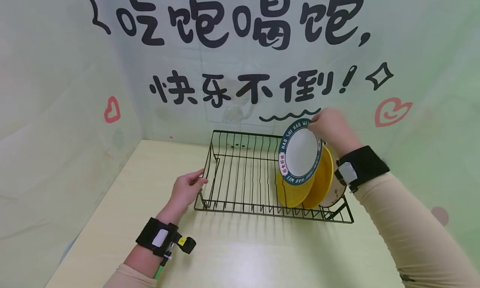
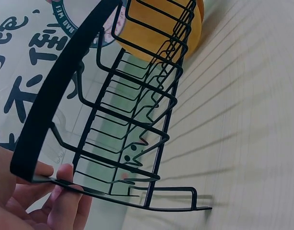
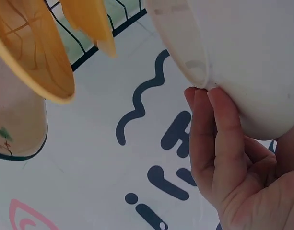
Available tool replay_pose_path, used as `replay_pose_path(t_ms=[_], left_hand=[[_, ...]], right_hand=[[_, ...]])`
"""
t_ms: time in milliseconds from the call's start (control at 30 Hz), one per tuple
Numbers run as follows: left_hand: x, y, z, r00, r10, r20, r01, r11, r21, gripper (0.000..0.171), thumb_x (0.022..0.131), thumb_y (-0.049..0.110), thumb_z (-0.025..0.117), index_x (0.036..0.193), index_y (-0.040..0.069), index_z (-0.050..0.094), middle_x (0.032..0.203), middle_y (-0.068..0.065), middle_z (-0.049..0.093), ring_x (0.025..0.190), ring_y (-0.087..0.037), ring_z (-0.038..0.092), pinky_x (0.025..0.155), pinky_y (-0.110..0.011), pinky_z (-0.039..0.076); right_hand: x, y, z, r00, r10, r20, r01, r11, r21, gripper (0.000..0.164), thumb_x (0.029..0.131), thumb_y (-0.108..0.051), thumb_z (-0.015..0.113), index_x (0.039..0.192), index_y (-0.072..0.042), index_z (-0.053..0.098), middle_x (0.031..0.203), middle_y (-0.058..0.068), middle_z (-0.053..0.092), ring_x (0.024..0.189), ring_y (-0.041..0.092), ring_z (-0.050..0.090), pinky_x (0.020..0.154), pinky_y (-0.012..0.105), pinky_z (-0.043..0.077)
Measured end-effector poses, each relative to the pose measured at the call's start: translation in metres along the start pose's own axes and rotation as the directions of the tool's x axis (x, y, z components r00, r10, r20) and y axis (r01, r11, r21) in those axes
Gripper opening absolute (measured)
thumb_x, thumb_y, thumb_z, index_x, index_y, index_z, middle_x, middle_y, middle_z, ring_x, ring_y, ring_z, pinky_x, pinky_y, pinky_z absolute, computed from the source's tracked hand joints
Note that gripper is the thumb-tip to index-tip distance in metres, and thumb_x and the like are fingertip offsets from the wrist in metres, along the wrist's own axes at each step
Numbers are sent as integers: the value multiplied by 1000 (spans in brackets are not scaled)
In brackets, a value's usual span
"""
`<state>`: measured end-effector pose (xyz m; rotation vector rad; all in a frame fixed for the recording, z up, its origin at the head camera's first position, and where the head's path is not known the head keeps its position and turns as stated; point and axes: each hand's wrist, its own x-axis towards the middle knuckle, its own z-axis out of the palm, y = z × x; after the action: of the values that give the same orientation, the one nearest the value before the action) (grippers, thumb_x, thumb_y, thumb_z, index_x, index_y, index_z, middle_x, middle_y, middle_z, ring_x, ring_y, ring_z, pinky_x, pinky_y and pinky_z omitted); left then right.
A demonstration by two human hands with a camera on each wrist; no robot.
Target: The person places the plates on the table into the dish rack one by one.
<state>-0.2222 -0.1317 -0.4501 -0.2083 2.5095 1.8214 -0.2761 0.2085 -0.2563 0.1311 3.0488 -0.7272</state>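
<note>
A black wire dish rack stands on the table. My left hand grips its left end; in the left wrist view, thumb and fingers are round the end frame. My right hand pinches the upper rim of a white plate with a dark blue lettered border. The plate hangs tilted over the rack's right half, and whether it touches anything below is unclear. Its plain white underside fills the right wrist view's upper right. Behind it, two yellow plates stand in the rack.
At the rack's right end leans a pale dish with a dark rim and a painted pattern, partly hidden by the yellow plates. A pale wood table lies under everything. A printed wall sheet hangs close behind the rack.
</note>
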Motion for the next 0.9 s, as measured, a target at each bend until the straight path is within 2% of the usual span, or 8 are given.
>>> replay_pose_path(t_ms=[133, 300, 400, 500, 700, 767, 900], left_hand=[[0, -1, 1, 1000, -8, 6, 8, 1000, -5, 42, 96, 11, 54, 137, 13, 51, 108, -12, 66, 99, -29, 57, 61, -20, 42], [0, 0, 1, 1000, -9, 2, 9, 1000, 3, 42, 95, 12, 55, 137, 13, 51, 108, -12, 64, 102, -30, 57, 64, -20, 43], [0, 1, 0, 1000, -13, 0, 13, 1000, 15, 43, 95, 13, 56, 138, 14, 51, 108, -12, 63, 102, -28, 57, 62, -20, 42], [0, 1, -2, 1000, -15, 1, 15, 1000, 16, 43, 95, 14, 56, 138, 14, 51, 111, -12, 64, 103, -27, 57, 60, -19, 41], [0, 0, -4, 1000, -9, 5, 9, 1000, 14, 42, 96, 14, 55, 138, 13, 50, 115, -14, 64, 109, -26, 58, 68, -17, 46], [0, 0, -4, 1000, -1, 7, 1, 1000, 21, 42, 96, 14, 55, 138, 13, 50, 115, -14, 64, 109, -26, 58, 70, -18, 46], [1, -1, -4, 1000, 3, 5, -4, 1000, 28, 42, 96, 14, 54, 138, 14, 50, 115, -13, 65, 110, -23, 57, 72, -18, 46]], right_hand=[[2, -3, 11, 999, -25, 29, 27, 998, -60, 19, 92, -11, 58, 88, 5, 67, 72, 14, 53, 69, 28, 51, 64, 30, 42], [6, -3, 20, 998, -25, 54, 31, 993, -113, 16, 89, -8, 59, 81, 4, 66, 62, 9, 46, 63, 25, 50, 61, 28, 42], [8, -4, 23, 997, -25, 69, 36, 987, -155, 15, 88, -7, 61, 82, 6, 66, 66, 12, 50, 64, 25, 51, 60, 27, 43], [11, -7, 26, 994, 13, 107, 6, 985, -173, 15, 86, -7, 62, 87, 8, 65, 75, 15, 54, 63, 25, 52, 55, 26, 44], [19, -16, 34, 979, 89, 184, -47, 973, -224, 14, 87, -6, 59, 89, 8, 62, 78, 16, 55, 55, 19, 54, 47, 22, 46], [21, -18, 37, 978, 94, 185, -47, 969, -241, 13, 88, -5, 58, 89, 8, 61, 80, 17, 55, 55, 18, 54, 48, 22, 47], [21, -23, 42, 986, 67, 149, -25, 963, -269, 13, 88, -6, 54, 85, 5, 60, 84, 16, 53, 67, 23, 50, 58, 26, 44]])
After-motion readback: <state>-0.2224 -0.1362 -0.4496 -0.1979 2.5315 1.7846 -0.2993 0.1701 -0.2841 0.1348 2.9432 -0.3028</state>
